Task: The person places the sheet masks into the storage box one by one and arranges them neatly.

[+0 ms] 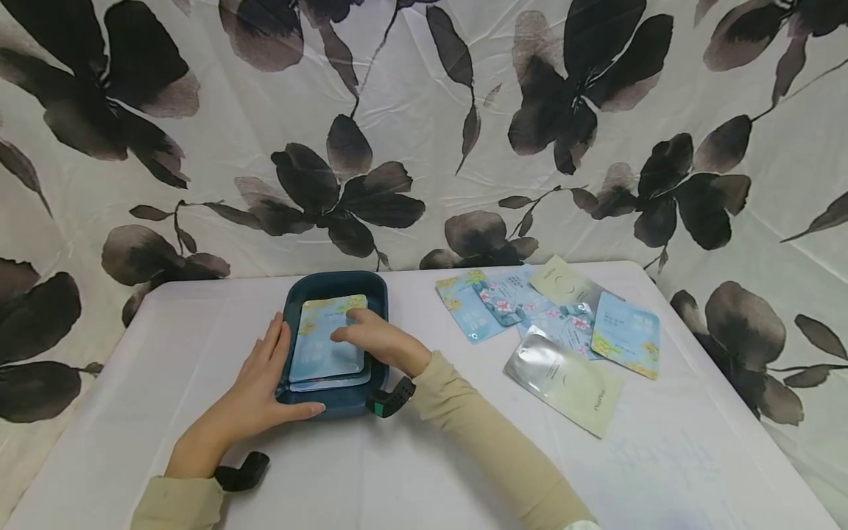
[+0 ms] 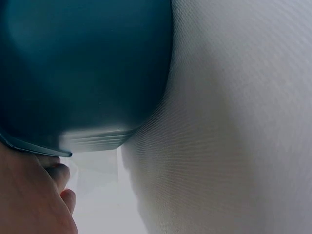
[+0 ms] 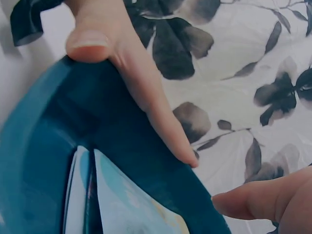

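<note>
A dark teal plastic tray (image 1: 331, 405) stands on the table with a small stack of sheet mask packets in it; the top light-blue packet (image 1: 324, 346) has yellow flowers. My left hand (image 1: 255, 386) rests along the tray's left side, fingers extended at the rim and thumb at the near edge. My right hand (image 1: 380, 338) is over the right side of the top packet, with two digits pointing left over its face. In the right wrist view, a digit of this hand (image 3: 263, 200) points toward the tray rim, and the top packet (image 3: 131, 200) stands slightly apart from those below.
More sheet mask packets lie on the right of the white table, among them a blue one (image 1: 626, 335) and a silver and pale-green one (image 1: 563, 383). A floral cloth (image 1: 424, 132) hangs behind the table's back edge. Both wrists wear black bands (image 1: 244, 472).
</note>
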`<state>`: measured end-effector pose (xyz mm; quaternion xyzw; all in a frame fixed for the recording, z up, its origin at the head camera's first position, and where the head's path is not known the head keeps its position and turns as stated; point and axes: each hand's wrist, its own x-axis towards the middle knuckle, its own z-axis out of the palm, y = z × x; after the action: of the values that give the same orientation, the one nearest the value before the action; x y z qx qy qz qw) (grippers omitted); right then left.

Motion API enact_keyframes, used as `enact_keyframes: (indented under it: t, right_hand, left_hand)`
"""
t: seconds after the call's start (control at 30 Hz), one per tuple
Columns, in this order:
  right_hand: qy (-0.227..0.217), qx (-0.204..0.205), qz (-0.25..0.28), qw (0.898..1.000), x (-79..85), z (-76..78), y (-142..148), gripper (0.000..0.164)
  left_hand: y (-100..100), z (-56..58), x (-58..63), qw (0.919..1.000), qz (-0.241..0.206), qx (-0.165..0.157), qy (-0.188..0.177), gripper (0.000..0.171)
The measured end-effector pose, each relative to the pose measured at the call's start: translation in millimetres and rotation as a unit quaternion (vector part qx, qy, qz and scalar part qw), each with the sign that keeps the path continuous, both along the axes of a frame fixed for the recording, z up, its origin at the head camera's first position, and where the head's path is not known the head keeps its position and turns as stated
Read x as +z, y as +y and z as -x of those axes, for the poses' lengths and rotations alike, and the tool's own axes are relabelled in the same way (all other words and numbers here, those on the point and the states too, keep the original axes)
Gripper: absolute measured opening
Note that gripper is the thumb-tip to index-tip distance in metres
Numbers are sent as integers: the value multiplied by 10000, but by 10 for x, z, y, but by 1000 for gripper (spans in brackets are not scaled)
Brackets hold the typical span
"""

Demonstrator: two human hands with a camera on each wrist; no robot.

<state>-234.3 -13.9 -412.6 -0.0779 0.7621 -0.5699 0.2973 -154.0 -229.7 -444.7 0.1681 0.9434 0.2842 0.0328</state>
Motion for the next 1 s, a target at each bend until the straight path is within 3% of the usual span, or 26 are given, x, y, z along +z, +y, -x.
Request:
enact_keyframes:
  t: [0.5,0.7,0.83,1.0]
  right_hand:
    - [-18,-23,146,9999,41,-100,21,67]
    - [-66,-201,481,9986,70,-97,78,64]
    - [-22,-58,778,9970,140,-96,180,62]
    - [375,251,916,9948,249,-107,422,56]
  left_hand:
    - [6,8,5,10000,-21,-33,56,132]
    - [6,16,0,10000,10,-11,47,132]
    - [4,22,17,10000,66,43,-25,133]
    - [19,19,45,9999,103,71,-97,134]
